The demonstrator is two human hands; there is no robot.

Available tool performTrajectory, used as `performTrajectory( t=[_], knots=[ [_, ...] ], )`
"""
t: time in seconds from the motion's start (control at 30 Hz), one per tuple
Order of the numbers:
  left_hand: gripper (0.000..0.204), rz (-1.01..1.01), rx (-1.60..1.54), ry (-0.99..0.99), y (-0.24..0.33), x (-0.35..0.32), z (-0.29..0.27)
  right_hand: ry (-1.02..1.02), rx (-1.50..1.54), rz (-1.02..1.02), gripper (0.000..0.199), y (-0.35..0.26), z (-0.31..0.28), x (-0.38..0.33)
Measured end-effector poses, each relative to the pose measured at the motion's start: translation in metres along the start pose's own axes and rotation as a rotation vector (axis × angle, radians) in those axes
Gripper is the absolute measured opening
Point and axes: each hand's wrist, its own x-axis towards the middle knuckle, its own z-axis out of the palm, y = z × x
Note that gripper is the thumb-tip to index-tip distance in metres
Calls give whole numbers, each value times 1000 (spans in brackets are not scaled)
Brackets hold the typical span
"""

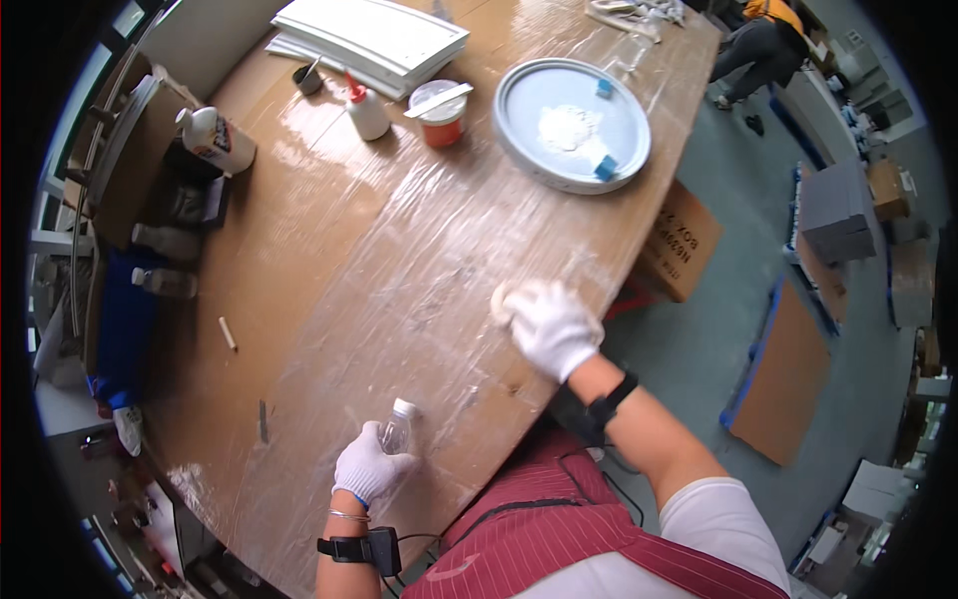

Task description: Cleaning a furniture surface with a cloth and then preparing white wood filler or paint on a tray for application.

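Observation:
Both my hands wear white gloves. In the head view, my left hand is closed around a small clear bottle with a white cap, low over the near part of the table. My right hand, somewhat blurred, is near the table's right edge. Its fingers grip a cream-coloured pad, which is partly hidden under the glove. The wooden table is covered with wrinkled clear film.
A round pale tray at the far right bears white powder and two blue sponge blocks. Left of it stand an orange-and-white tub, a red-tipped squeeze bottle and stacked white panels. A cardboard box sits beside the table.

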Motion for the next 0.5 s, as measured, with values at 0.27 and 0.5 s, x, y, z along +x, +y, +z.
performTrajectory(
  t=[0.27, 0.5],
  knots=[
    [57, 301, -1031, 741, -88, 28, -48, -483, 17, -34, 25, -145, 88, 62],
    [66, 332, -1247, 1158, -106, 96, -100, -402, 239, -271, 9, -108, 22, -25]
  ],
)
